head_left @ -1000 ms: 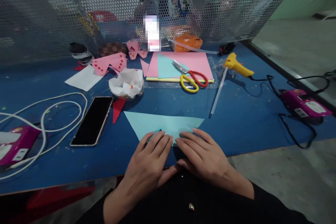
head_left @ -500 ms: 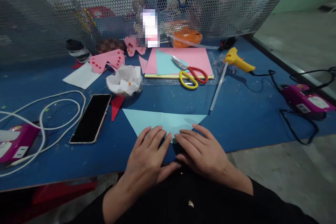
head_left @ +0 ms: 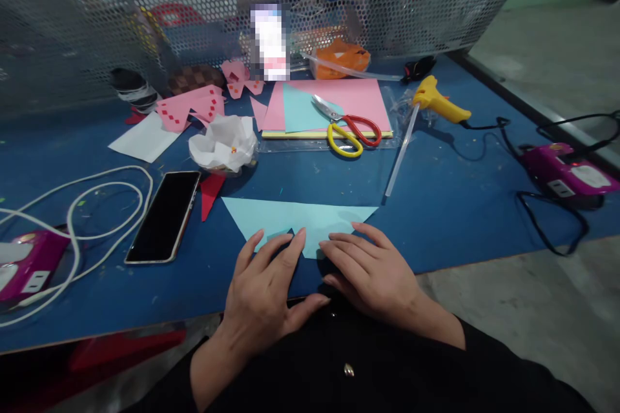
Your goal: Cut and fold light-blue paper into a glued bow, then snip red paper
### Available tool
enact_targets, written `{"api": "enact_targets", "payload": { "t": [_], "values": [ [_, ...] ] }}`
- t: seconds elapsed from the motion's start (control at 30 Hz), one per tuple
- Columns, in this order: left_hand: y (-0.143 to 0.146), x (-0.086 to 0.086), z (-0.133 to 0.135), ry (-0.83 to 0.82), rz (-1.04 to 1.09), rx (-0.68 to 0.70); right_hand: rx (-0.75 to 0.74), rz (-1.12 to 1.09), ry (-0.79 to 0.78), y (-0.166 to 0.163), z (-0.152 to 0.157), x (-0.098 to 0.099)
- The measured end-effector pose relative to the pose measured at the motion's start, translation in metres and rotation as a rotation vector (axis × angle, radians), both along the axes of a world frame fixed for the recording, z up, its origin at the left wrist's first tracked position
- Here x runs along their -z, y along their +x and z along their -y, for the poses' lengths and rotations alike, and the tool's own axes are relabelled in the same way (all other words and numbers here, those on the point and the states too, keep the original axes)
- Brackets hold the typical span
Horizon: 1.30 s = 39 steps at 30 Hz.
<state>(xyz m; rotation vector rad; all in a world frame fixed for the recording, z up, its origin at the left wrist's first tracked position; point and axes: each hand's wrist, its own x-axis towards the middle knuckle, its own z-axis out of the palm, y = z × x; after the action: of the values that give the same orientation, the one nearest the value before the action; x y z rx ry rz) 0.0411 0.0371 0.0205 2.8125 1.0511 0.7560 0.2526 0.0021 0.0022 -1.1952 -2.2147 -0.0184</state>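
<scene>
A folded light-blue sheet of paper (head_left: pixel 320 219) lies flat near the table's front edge, its long straight side facing away from me. My left hand (head_left: pixel 264 287) rests over its near left part, fingers apart and thumb stretched to the right. Beside the left fingers a small darker blue bit of the paper shows, like a turned flap. My right hand (head_left: pixel 375 274) lies over the near right part with its fingers stretched out. Neither hand grips anything. Both hands cover parts of the sheet's near edges.
Behind the paper lie scissors (head_left: pixel 361 129) on stacked coloured sheets (head_left: pixel 371 100). A yellow glue gun (head_left: pixel 440 102) with a clear glue stick is at right, its cord near a magenta power strip (head_left: pixel 566 171). At left are a phone (head_left: pixel 163 216), white cable (head_left: pixel 72 206) and white crumpled paper (head_left: pixel 223 142).
My left fingers have bent and shifted on the sheet, and a darker blue bit now shows beside them. My right hand stays nearly in place. The whole view has shifted slightly.
</scene>
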Motion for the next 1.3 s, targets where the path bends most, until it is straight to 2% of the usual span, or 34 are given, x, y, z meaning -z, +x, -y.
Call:
{"api": "enact_targets", "payload": {
  "t": [0.17,0.5,0.73,0.87,0.93,1.03,1.1,1.13,1.23,1.3],
  "values": [
    [-0.001,0.003,0.001,0.031,-0.01,0.003,-0.004,0.0,-0.012,0.0,0.0,0.0],
    [0.002,0.002,-0.003,0.157,-0.081,0.115,-0.009,-0.009,0.041,0.002,-0.002,0.0],
    [0.002,0.0,-0.004,0.082,-0.063,0.107,-0.002,-0.041,0.036,0.0,-0.004,0.001],
    [-0.005,0.001,-0.001,0.062,-0.013,0.092,-0.012,-0.098,0.075,0.004,0.001,-0.01],
    [-0.01,0.0,-0.001,0.103,0.048,0.019,0.016,-0.126,0.089,0.012,0.003,-0.023],
    [-0.018,-0.001,-0.003,0.142,0.136,-0.214,0.19,-0.096,0.149,0.038,-0.007,-0.045],
    [-0.024,-0.001,-0.007,0.084,0.123,-0.352,0.444,-0.033,0.249,0.064,-0.027,-0.06],
    [-0.026,0.0,-0.008,0.034,0.103,-0.398,0.573,0.02,0.237,0.078,-0.041,-0.066],
    [-0.031,0.0,-0.012,-0.086,0.055,-0.447,0.963,0.259,-0.073,0.121,-0.091,-0.076],
    [-0.031,0.0,-0.012,-0.123,0.038,-0.462,1.023,0.302,-0.176,0.145,-0.123,-0.075]
  ]
}}
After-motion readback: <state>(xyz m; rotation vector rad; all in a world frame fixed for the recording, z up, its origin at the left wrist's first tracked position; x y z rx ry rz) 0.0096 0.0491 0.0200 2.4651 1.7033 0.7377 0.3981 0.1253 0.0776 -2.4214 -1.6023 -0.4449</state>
